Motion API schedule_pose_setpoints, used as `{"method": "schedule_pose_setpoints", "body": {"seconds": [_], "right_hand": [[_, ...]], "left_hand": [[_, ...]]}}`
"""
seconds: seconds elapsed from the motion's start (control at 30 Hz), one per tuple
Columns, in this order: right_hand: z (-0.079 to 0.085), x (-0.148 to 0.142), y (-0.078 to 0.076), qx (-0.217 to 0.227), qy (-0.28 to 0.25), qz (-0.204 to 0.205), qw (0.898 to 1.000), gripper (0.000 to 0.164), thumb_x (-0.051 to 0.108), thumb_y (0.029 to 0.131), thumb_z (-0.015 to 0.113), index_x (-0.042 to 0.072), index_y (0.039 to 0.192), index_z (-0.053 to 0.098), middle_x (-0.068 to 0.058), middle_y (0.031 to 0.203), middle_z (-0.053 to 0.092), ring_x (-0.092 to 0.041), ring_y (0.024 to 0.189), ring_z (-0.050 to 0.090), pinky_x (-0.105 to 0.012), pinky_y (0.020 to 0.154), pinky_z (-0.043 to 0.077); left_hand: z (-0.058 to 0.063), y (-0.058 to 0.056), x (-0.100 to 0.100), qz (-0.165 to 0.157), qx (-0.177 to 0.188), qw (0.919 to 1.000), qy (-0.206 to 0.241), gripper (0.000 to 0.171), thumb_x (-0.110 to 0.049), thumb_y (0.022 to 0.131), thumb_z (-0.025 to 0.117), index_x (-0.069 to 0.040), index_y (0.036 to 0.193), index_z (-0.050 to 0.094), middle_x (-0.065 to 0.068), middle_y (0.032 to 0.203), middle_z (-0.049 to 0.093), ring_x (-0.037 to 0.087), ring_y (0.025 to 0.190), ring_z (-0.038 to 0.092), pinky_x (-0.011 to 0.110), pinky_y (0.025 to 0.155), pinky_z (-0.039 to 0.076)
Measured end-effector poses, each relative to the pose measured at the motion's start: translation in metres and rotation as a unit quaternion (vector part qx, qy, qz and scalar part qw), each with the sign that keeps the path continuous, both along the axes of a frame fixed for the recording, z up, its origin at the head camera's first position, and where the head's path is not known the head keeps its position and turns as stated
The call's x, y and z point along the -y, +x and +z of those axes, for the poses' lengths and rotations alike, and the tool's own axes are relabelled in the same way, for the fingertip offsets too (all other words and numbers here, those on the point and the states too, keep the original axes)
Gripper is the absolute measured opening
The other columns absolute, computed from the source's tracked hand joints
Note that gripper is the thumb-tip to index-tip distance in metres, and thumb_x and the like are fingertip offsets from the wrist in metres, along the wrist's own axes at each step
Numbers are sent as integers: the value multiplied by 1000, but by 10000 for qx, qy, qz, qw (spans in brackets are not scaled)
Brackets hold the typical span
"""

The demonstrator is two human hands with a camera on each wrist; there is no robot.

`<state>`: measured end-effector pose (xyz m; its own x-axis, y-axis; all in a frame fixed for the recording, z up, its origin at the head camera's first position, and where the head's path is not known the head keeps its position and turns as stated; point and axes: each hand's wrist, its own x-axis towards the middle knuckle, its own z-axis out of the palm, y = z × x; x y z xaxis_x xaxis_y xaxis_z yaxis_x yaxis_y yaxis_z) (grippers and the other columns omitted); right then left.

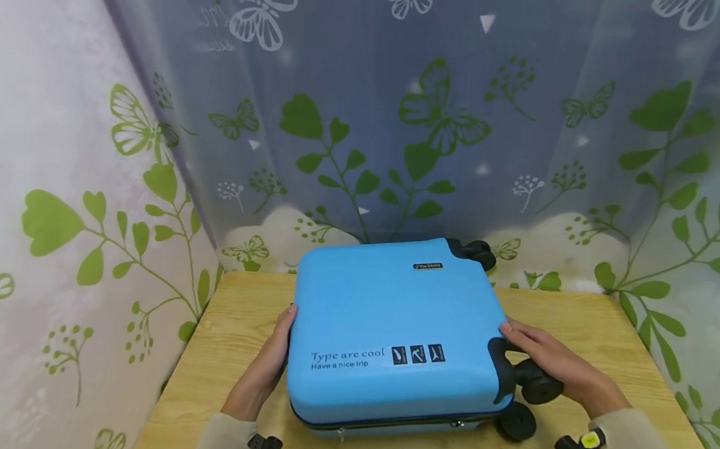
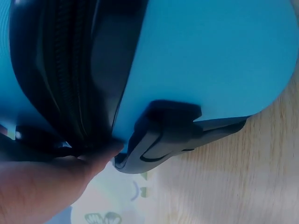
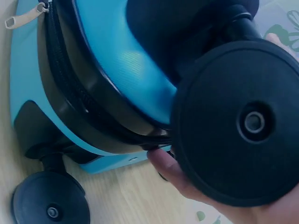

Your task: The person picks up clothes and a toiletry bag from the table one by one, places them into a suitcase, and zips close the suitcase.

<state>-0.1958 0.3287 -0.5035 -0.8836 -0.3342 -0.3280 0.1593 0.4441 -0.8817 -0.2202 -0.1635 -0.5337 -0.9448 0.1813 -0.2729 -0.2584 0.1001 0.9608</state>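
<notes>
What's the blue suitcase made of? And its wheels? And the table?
The suitcase looks like smooth hard plastic: stiff, rounded, softly shiny. The wheels seem plastic or rubber: black, little shine. The table looks like wood or printed wood: pale grain, glossy glare.

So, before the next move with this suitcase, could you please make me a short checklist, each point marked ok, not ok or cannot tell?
1. Both hands on the suitcase: ok; left hand at the left side, right hand at the wheel side.
2. Printed lettering facing up: ok.
3. Right hand well away from wheels: not ok; it is right beside the upper near wheel.
4. Zipper closed all round: cannot tell; closed where visible, but the far side is hidden.
5. Far wheel clear of the patterned curtain: cannot tell; they overlap in the head view.
</notes>
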Motion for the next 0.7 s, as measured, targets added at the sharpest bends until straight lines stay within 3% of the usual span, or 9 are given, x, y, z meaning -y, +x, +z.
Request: {"method": "schedule_pose_setpoints", "body": {"seconds": [0.13, 0.27, 0.43, 0.57, 0.7], "right_hand": [[-1, -2, -2, -201, 24, 108, 9997, 72, 42, 120, 38, 0, 173, 14, -35, 178, 11, -63, 160, 19, -78, 124, 25], [-3, -2, -1, -117, -3, 110, 9999, 71, 43, 120, 36, 3, 174, 12, -34, 178, 10, -63, 159, 24, -78, 124, 27], [-3, -3, 0, -29, -21, 83, 10000, 73, 44, 120, 34, 2, 174, 9, -34, 178, 7, -63, 160, 17, -80, 124, 22], [-3, -2, 0, 7, -54, 30, 10000, 74, 45, 120, 34, 3, 174, 7, -34, 179, 4, -63, 161, 13, -81, 124, 19], [-1, 1, 2, 176, -71, -63, 9998, 77, 48, 119, 34, 6, 175, 3, -33, 179, 1, -62, 162, 11, -81, 124, 20]], "left_hand": [[-1, 1, -1, 20, -62, 10000, 15, 87, -74, 111, 25, -22, 177, 4, 11, 185, -3, 38, 171, -7, 69, 133, -3], [-3, 2, -2, 58, -111, 9999, 71, 87, -75, 111, 24, -23, 177, 6, 11, 185, -1, 38, 171, -5, 70, 133, -3], [-4, 0, -3, 101, -2, 9997, 232, 87, -76, 110, 27, -24, 177, 7, 10, 184, 1, 36, 171, -3, 69, 134, -2], [-4, -6, -2, 50, 126, 9993, 349, 87, -75, 110, 27, -24, 178, 6, 11, 184, 1, 37, 171, -2, 68, 134, -1], [-5, -17, 0, 13, 321, 9984, 472, 90, -79, 108, 31, -24, 177, 11, 10, 183, 10, 35, 170, 7, 66, 135, 3]]}}
